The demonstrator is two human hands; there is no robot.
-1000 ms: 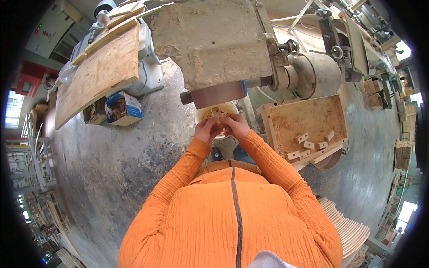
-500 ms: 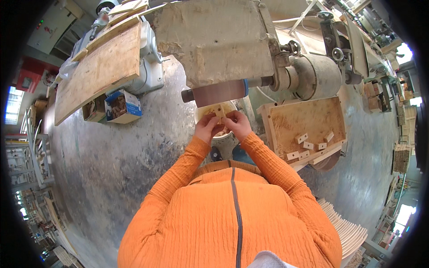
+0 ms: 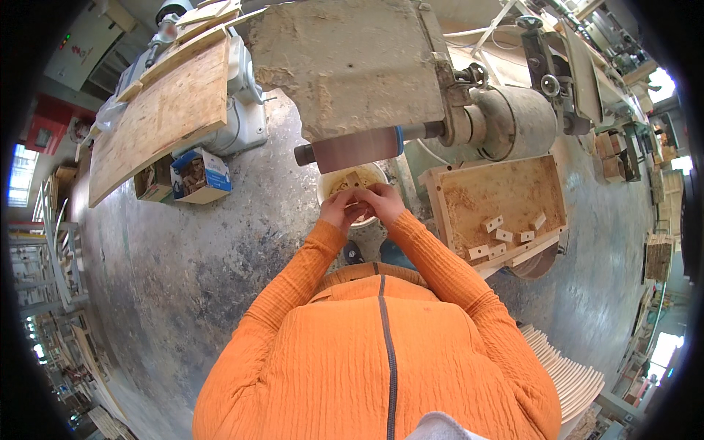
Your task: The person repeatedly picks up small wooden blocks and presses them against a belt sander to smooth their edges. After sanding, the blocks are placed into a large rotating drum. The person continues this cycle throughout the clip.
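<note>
A small pale wooden block (image 3: 353, 180) sits between my two hands, its far end showing above my fingertips and the rest covered. My left hand (image 3: 339, 208) is closed on its left side. From the right, my right hand (image 3: 384, 201) grips the same block, fingers meeting those of the left. Under both hands stands a whitish bucket (image 3: 382, 174) with wood pieces inside. Just beyond them is the brown sanding belt (image 3: 358, 149) on its roller, apart from the block.
To the right, a shallow wooden tray (image 3: 434, 196) holds sawdust and several drilled blocks (image 3: 504, 235). A grey motor (image 3: 519, 123) joins the roller. At left are a plywood board (image 3: 165, 117) and a blue-and-white carton (image 3: 213, 182) of wood scraps. Curved wooden slats (image 3: 561, 370) lie at lower right.
My hands have drawn closer together, and the fingers cover more of the block. Its face with the holes, visible before, is now mostly hidden.
</note>
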